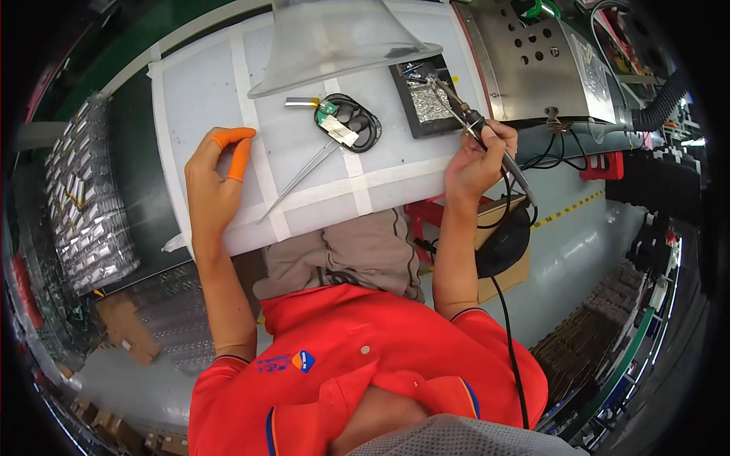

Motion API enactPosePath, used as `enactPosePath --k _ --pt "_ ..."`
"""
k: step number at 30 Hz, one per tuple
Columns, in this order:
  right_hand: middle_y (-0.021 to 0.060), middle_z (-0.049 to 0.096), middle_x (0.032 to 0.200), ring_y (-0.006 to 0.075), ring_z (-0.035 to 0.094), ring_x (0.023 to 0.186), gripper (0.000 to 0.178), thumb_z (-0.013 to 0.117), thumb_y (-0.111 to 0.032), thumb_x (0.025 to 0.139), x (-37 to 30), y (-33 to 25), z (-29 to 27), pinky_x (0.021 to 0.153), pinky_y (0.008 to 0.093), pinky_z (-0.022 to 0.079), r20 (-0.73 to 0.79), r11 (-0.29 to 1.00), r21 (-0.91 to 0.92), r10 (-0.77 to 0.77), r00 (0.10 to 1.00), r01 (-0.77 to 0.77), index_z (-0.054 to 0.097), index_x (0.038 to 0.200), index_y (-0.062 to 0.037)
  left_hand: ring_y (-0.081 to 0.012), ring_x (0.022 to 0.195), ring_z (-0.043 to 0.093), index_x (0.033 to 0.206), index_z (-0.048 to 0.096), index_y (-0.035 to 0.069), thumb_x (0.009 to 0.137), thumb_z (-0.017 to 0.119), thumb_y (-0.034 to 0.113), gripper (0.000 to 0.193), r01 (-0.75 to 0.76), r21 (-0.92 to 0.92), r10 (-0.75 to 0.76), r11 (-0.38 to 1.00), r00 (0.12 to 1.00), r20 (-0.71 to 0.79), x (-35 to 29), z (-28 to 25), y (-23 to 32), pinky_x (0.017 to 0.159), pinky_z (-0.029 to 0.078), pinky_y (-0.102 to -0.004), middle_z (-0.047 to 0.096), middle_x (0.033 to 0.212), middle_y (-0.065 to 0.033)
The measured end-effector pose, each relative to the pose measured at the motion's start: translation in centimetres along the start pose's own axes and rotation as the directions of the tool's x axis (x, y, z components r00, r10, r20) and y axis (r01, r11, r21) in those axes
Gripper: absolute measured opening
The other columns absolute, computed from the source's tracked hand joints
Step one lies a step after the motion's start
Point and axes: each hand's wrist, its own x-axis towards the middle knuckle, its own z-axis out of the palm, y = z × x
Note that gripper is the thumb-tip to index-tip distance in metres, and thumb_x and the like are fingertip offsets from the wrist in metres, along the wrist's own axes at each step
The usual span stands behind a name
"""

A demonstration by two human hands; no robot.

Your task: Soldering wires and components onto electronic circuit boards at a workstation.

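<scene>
My right hand [479, 159] is closed around a soldering iron [473, 121], whose metal end points up and left over a small black tray [403, 99]. Silvery, crumpled-looking material fills much of that tray. Orange finger cots cover the thumb and index finger of my left hand [213, 171]; those fingers are apart and nothing is between them. It rests by the left part of the white work surface. Between my hands lies a black oval coil of cable [374, 129] with a small green circuit board [328, 109] and a pale strip on it. Metal tweezers [300, 180] lie just below it.
A translucent funnel-shaped hood [342, 45] hangs over the far middle. A perforated metal box [532, 61] stands at far right, with black cables [559, 148] beside it. Stacked clear plastic trays [87, 197] line the left side. The iron's cord trails past my right arm.
</scene>
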Motion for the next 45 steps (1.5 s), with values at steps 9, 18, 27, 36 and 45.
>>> enactPosePath --k 9,18,27,36,45 --pt "-0.0002 0.045 0.082 0.0110 0.047 0.076 0.010 0.058 -0.004 0.082 -0.2 -0.1 -0.8 0.068 0.0245 0.040 -0.089 0.997 -0.057 0.041 0.995 -0.046 0.053 0.090 -0.0076 -0.0352 0.102 0.062 0.106 0.064 0.001 0.086 0.065 0.011 0.023 -0.073 0.350 0.084 0.934 0.996 -0.015 12.0 -6.1 -3.9 0.091 0.048 -0.0396 0.066 0.108 -0.0174" --pt "0.0017 0.044 0.083 0.0098 0.042 0.069 0.012 0.055 -0.011 0.083 0.0 0.0 0.1 0.058 0.0218 0.033 -0.053 0.999 -0.025 0.043 0.998 -0.044 0.048 0.092 -0.0080 -0.0367 0.129 0.048 0.128 0.059 0.007 0.086 0.062 0.033 0.050 0.122 0.622 -0.059 0.773 0.991 -0.120 41.1 -3.2 -16.3 0.106 0.042 -0.0456 0.051 0.138 -0.0206" --pt "0.0040 0.039 0.077 0.0150 0.040 0.075 0.022 0.059 -0.016 0.079 -0.4 -1.2 -0.1 0.068 0.0292 0.036 -0.038 0.994 -0.098 0.050 0.998 -0.054 0.041 0.085 -0.0059 -0.0322 0.114 0.059 0.124 0.061 0.007 0.093 0.059 0.036 0.042 -0.490 0.543 0.711 0.682 0.619 -0.334 48.1 2.3 -14.5 0.098 0.045 -0.0422 0.063 0.119 -0.0194" --pt "0.0063 0.052 0.082 0.0128 0.046 0.063 0.012 0.054 -0.013 0.087 0.5 -0.1 -0.5 0.049 0.0243 0.035 -0.018 0.999 0.038 0.038 0.999 -0.037 0.050 0.096 -0.0052 -0.0381 0.097 0.067 0.110 0.065 -0.002 0.086 0.068 0.035 0.045 0.070 0.674 0.007 0.736 0.994 -0.111 34.1 -6.0 -10.0 0.080 0.053 -0.0438 0.068 0.104 -0.0249" --pt "0.0048 0.053 0.077 0.0137 0.045 0.061 0.009 0.052 -0.014 0.090 0.7 -1.3 -1.0 0.050 0.0263 0.034 -0.008 0.996 0.050 0.070 0.998 -0.070 0.048 0.093 -0.0058 -0.0244 0.102 0.063 0.126 0.059 0.004 0.086 0.074 0.016 0.045 0.062 0.212 -0.106 0.975 0.974 0.201 -0.3 -6.3 1.9 0.093 0.047 -0.0332 0.066 0.116 -0.0105"
